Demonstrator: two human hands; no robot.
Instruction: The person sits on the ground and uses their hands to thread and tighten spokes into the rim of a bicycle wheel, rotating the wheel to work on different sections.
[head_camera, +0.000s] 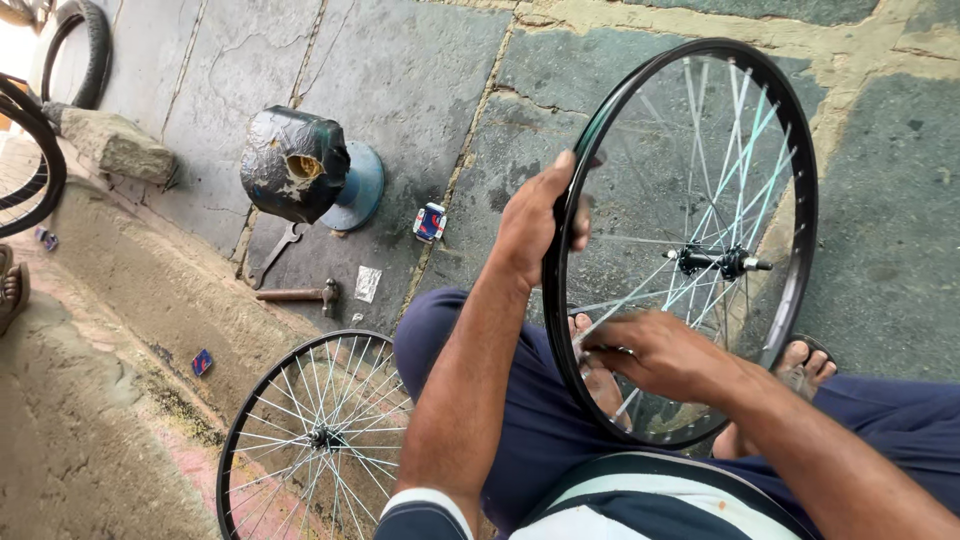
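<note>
A black bicycle wheel rim (800, 170) with silver spokes and a hub (722, 262) stands upright between my knees. My left hand (537, 218) grips the rim's near edge at the upper left. My right hand (650, 352) is closed on a small tool at a spoke near the lower rim; the tool is mostly hidden by my fingers. My feet in sandals (805, 368) show through and beside the wheel.
A second spoked wheel (318, 437) lies on the ground at lower left. A hammer (300, 295), a spanner (272, 255), a battered dark can (293, 165) on a blue base and a small packet (429, 222) sit on the stone floor. Tyres (85, 50) lean at far left.
</note>
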